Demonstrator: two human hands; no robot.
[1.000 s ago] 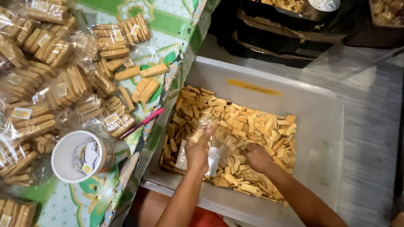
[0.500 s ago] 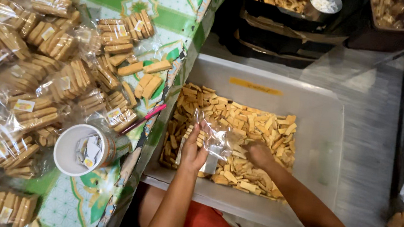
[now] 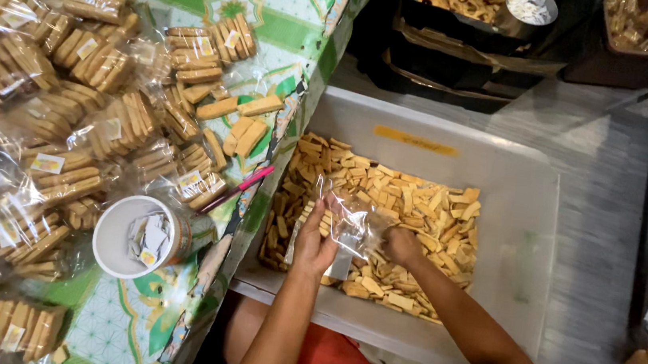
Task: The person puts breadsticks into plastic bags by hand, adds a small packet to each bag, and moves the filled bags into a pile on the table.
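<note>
1. The left hand (image 3: 314, 241) grips a clear plastic bag (image 3: 351, 229) by its left edge, fingers curled on the film. The bag is hard to read: it is see-through and glossy, so its outline melts into the biscuits (image 3: 409, 207) below it, and whether anything is in it cannot be told.
2. The right hand (image 3: 402, 245) is at the bag's right side, low over the biscuits. Its fingers are turned away and partly behind the film, so whether they pinch the bag, hold a biscuit, or are loose cannot be told.
3. Both hands and the bag hang above the near left part of a grey tub (image 3: 524, 227), over the heap of tan, stick-shaped biscuits.
4. The biscuits cover the tub's left and middle; the right side shows bare floor up to the right wall.
5. The tub's near rim runs just under both forearms, and its left wall stands against the hanging edge of a green patterned tablecloth (image 3: 294, 10).
6. On the table to the left, packed bags of biscuits (image 3: 65, 123) crowd the surface and run off the left and top edges. A white cup (image 3: 134, 234) of small paper slips stands near the table's edge, beside a pink pen (image 3: 236, 190).
7. Dark trays (image 3: 468, 29) at the top are cut off by the frame.
</note>
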